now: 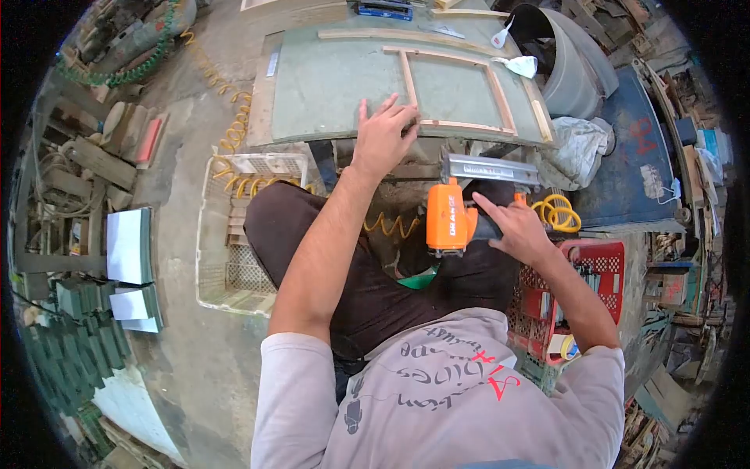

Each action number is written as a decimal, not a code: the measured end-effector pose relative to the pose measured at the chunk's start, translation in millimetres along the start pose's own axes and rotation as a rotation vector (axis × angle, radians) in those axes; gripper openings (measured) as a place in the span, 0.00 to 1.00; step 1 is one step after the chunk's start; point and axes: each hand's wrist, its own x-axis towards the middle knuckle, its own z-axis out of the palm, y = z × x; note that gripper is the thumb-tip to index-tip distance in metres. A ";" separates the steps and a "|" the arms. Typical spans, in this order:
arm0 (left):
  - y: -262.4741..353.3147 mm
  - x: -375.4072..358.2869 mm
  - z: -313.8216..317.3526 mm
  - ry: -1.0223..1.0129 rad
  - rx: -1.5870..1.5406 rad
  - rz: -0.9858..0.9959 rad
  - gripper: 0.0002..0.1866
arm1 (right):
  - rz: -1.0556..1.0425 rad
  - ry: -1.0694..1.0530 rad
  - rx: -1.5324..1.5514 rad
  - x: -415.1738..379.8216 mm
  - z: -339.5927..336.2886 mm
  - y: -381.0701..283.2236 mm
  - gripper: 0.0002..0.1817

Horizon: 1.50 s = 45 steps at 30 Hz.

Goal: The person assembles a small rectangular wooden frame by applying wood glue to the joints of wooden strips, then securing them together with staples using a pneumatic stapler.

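Observation:
My right hand (pixel 516 230) grips the handle of an orange pneumatic nail gun (pixel 448 215), its index finger stretched along the tool. The gun is held over my lap, its silver magazine (pixel 490 169) near the table's front edge. On the greenish tabletop (pixel 336 90) lies a thin rectangular wooden frame (pixel 501 94) with a cross strip at its left. My left hand (pixel 384 134) is at the frame's near left corner, thumb and index finger against the wood, other fingers spread on the tabletop. The exact contact under the fingers is partly hidden.
Yellow coiled air hose (pixel 558 213) hangs beside the gun. A white crate (pixel 211 266) stands left of my legs, a red crate (pixel 601 262) at the right. Wooden strips (pixel 406 36) lie along the table's back. A large grey drum (pixel 578 70) and a white sack (pixel 578 144) stand right.

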 end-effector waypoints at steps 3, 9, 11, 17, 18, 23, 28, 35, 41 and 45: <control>-1.9 -1.8 -1.0 -0.020 -0.005 0.007 0.11 | -0.045 0.027 0.000 14.6 -1.6 3.7 0.56; -4.3 -3.6 -2.3 -0.058 -0.010 0.035 0.13 | -0.093 0.047 -0.007 31.2 -3.1 9.3 0.56; -4.5 -3.7 -1.6 -0.061 -0.011 0.035 0.13 | -0.098 0.054 -0.006 35.7 -2.7 10.7 0.56; -3.0 -3.4 -2.8 -0.058 -0.023 0.022 0.13 | -0.099 0.072 0.005 44.4 0.7 16.2 0.55; -2.7 -3.3 -2.6 -0.057 -0.025 0.022 0.13 | -0.092 0.061 0.003 44.9 0.2 16.3 0.55; -1.9 -3.5 -3.5 -0.043 -0.032 0.024 0.13 | -0.076 0.044 -0.004 46.4 -0.5 15.9 0.55; -0.8 -3.5 -4.5 -0.047 -0.035 0.022 0.13 | -0.082 0.048 0.000 46.2 -1.1 16.2 0.54; -0.4 -3.6 -3.9 -0.046 -0.023 0.022 0.13 | -0.061 0.026 0.010 47.1 1.2 16.9 0.54; -0.1 -2.4 -5.7 -0.109 -0.003 -0.009 0.14 | -0.056 0.018 0.024 48.4 1.4 16.2 0.53; -0.1 -2.4 -5.0 -0.111 0.009 -0.012 0.14 | -0.055 0.018 0.023 48.7 0.4 15.3 0.53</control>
